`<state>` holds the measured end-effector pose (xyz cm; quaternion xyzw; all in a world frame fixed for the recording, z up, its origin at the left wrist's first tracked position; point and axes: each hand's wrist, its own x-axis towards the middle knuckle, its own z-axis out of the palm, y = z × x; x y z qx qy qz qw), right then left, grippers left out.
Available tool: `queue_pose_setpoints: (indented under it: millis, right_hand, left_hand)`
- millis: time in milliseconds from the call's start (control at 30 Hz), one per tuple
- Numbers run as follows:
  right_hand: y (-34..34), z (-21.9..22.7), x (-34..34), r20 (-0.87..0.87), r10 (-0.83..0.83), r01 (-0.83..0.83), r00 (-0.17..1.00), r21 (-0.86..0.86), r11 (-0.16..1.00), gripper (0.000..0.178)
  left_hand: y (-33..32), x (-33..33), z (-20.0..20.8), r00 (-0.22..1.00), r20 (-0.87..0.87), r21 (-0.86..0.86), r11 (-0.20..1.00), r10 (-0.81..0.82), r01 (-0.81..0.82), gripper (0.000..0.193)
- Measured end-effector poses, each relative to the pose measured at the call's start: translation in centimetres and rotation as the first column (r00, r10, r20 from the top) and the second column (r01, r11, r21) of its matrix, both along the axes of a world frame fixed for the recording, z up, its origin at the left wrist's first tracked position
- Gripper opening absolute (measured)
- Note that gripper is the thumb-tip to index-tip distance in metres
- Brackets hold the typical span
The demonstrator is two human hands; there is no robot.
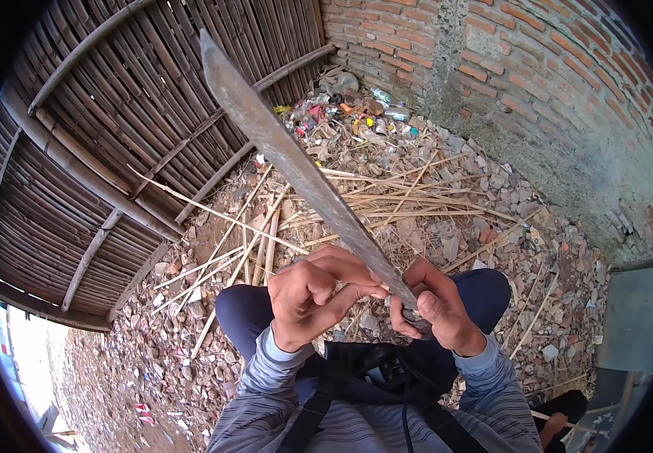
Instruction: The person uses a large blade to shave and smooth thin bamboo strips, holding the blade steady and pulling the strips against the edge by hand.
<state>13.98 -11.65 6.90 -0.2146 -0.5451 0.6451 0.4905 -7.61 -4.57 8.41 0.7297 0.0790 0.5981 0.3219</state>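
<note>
A long machete (pixel 296 162), its grey blade worn and pointed, slants from my right hand up to the far left. My right hand (pixel 447 309) is closed around it near the base of the blade, thumb on top. Most of the handle is hidden under the fingers. Beside the blade's lower end, my left hand (pixel 315 294) is closed in a pinch on a thin bamboo strip (pixel 224 217). That pale strip runs out to the left past the knuckles, and its near end meets the blade edge between my two hands.
Several bamboo strips (pixel 424 208) lie loose on the rubble ground (pixel 168 355) ahead. A bamboo wall (pixel 137 83) stands left, a brick wall (pixel 515 68) right, with a litter heap (pixel 356 117) in the corner. At lower right, another person's hand (pixel 554 426) shows near a thin stick.
</note>
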Motion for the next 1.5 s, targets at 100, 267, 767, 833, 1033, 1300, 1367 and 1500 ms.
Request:
queue_pose_setpoints:
  millis: [100, 267, 767, 833, 1033, 1300, 1367, 1500]
  right_hand:
    - [-0.1, -0.4, -0.6, -0.138, 0.016, -0.021, 0.990, -0.038, 0.999, 0.046]
    - [-0.3, -0.7, -1.4, -0.274, 0.006, -0.037, 0.962, -0.106, 0.994, 0.052]
    - [0.6, -0.1, -1.9, -0.153, -0.209, 0.210, 0.966, -0.012, 0.978, 0.051]
    - [0.9, 0.0, -1.9, -0.146, -0.206, 0.211, 0.968, 0.023, 0.977, 0.052]
    - [1.4, -0.5, -2.3, -0.106, -0.237, 0.240, 0.966, 0.016, 0.971, 0.053]
    - [2.0, -2.2, 1.1, 0.078, -0.441, 0.446, 0.894, -0.071, 0.892, 0.056]
    - [2.6, -3.3, 2.7, 0.106, -0.501, 0.508, 0.859, -0.055, 0.859, 0.062]
    - [4.3, -5.2, 5.3, 0.286, -0.607, 0.639, 0.742, -0.025, 0.769, 0.049]
  left_hand:
    - [0.1, 0.3, -0.4, 0.999, 0.042, 0.029, 1.000, 0.003, -0.004, 0.046]
    - [0.3, 0.8, -0.6, 0.997, 0.069, 0.063, 0.998, 0.026, -0.030, 0.047]
    - [0.8, 1.5, -1.4, 0.998, 0.013, -0.046, 0.997, 0.069, -0.068, 0.043]
    - [1.2, 1.4, -0.1, 0.973, -0.031, 0.105, 0.969, 0.230, -0.225, 0.043]
    - [1.3, 0.9, -1.9, 0.945, -0.239, 0.041, 0.974, 0.225, -0.221, 0.045]
    - [5.9, -4.7, -6.1, 0.793, -0.454, -0.197, 0.822, 0.406, -0.534, 0.030]
    - [7.0, -6.0, -10.1, 0.723, -0.580, -0.267, 0.751, 0.376, -0.604, 0.032]
    - [7.8, -2.5, -20.9, 0.275, -0.948, -0.102, 0.664, 0.160, -0.740, 0.039]
